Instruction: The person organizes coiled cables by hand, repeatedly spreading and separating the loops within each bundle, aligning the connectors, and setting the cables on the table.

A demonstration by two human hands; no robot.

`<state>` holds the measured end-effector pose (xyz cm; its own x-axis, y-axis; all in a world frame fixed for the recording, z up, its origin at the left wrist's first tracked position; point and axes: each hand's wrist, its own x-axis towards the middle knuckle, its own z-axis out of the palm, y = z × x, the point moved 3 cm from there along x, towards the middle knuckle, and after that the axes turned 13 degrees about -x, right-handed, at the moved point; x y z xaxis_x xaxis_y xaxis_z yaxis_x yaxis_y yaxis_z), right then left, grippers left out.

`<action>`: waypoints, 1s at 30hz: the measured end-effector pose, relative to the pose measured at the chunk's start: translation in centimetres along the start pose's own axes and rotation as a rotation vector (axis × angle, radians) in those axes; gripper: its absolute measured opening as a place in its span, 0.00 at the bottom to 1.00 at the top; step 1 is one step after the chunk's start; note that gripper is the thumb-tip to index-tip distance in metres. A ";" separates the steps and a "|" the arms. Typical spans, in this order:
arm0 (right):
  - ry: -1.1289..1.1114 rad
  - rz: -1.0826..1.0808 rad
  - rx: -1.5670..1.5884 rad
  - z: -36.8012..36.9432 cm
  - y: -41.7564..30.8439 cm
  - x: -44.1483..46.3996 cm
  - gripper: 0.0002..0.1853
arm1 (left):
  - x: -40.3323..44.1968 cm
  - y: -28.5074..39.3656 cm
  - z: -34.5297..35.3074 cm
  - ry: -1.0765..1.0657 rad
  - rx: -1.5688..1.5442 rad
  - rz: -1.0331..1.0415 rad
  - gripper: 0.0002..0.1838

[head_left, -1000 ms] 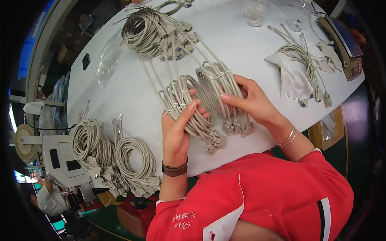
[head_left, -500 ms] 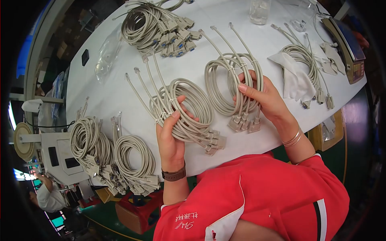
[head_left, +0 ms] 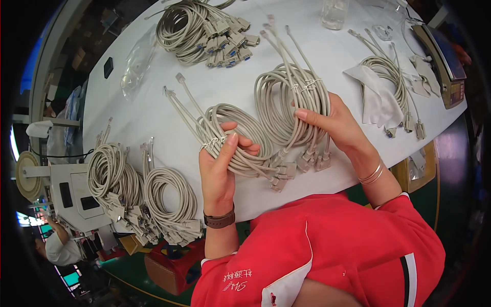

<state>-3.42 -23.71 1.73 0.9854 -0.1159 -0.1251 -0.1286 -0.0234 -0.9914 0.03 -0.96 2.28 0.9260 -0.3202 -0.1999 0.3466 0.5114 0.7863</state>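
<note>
My left hand (head_left: 225, 158) is wrapped round a bundle of coiled grey cables (head_left: 250, 128), thumb on top near the white ties. Clear plugs point up from that bundle, and grey D-shaped connectors hang at its lower right end. My right hand (head_left: 330, 120) grips a second bundle of coiled cables (head_left: 271, 102), its thumb across the strands below the white ties. The connectors (head_left: 309, 158) of this bundle hang below my right hand. Both bundles are side by side over the white table (head_left: 307, 192), touching or nearly so.
A large cable heap (head_left: 204, 33) lies at the back. More coils (head_left: 171, 197) rest at the left edge. On the right are further cables (head_left: 383, 71), a white cloth (head_left: 376, 97) and a scale (head_left: 440, 66). A clear bottle (head_left: 334, 13) stands behind. Another person (head_left: 61, 245) is at far left.
The right-hand bundle now has more strands and plugs, while fewer plugs rise from the left one. The two bundles have come closer together.
</note>
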 end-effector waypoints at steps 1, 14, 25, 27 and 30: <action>-0.011 0.005 -0.001 -0.2 0.2 -0.1 0.16 | 0.0 0.1 -0.4 -0.014 -0.022 0.005 0.17; -0.030 0.013 -0.015 -0.5 0.5 -0.2 0.16 | -0.2 0.1 -3.3 0.019 -0.132 -0.011 0.18; -0.183 -0.276 -0.149 5.4 -0.3 -0.5 0.19 | 0.7 -0.6 0.6 -0.031 0.128 0.093 0.14; -0.210 -0.114 -0.107 4.0 -0.3 0.0 0.18 | 0.5 0.0 0.3 -0.028 0.084 0.060 0.15; -0.145 0.040 -0.020 2.2 -1.2 -0.2 0.15 | 0.1 0.4 -1.6 -0.028 0.026 0.035 0.17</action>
<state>-3.20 -21.51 2.91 0.9850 0.0279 -0.1701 -0.1689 -0.0420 -0.9847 0.53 0.51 1.66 0.9327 -0.3249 -0.1564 0.3102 0.5020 0.8073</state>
